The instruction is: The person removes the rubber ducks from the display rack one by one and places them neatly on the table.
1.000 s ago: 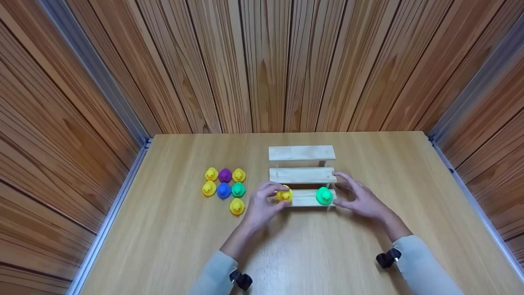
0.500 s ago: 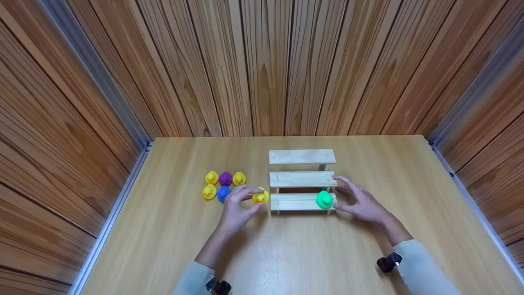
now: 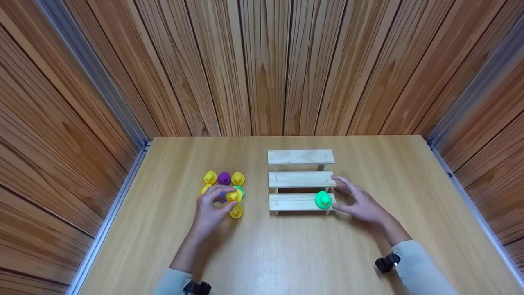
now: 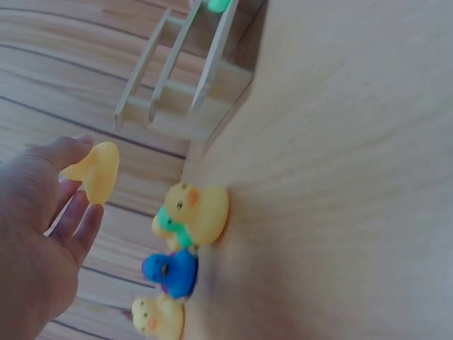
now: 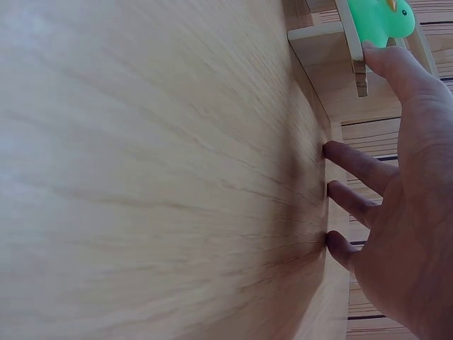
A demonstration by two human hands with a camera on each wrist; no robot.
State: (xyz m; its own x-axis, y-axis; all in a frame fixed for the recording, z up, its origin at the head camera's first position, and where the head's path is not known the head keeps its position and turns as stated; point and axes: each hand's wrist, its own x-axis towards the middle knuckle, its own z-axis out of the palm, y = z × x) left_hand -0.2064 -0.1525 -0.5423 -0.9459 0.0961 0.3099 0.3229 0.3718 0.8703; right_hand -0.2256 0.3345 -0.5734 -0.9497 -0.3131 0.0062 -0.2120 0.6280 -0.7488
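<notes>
My left hand (image 3: 211,213) pinches a yellow rubber duck (image 4: 102,172) between thumb and fingers, held in the air over the group of ducks left of the rack. Beneath it, a green duck (image 3: 240,191) and a blue duck (image 4: 177,271) are partly hidden. A three-step wooden rack (image 3: 301,179) stands at mid-table, with a green rubber duck (image 3: 323,199) at the right end of its lowest step. Around the rack's right end, my right hand (image 3: 360,203) is spread, its thumb at the lowest step's end beside that duck and a finger near the middle step.
In the group, a purple duck (image 3: 224,178) sits between two yellow ducks at the back. Another yellow duck (image 3: 236,212) sits at the front. Wood-plank walls with metal corner rails (image 3: 110,221) enclose the wooden table (image 3: 294,254).
My left hand has carried the yellow duck left, off the rack's lowest step and over to the group. My right hand has stayed at the rack's right end.
</notes>
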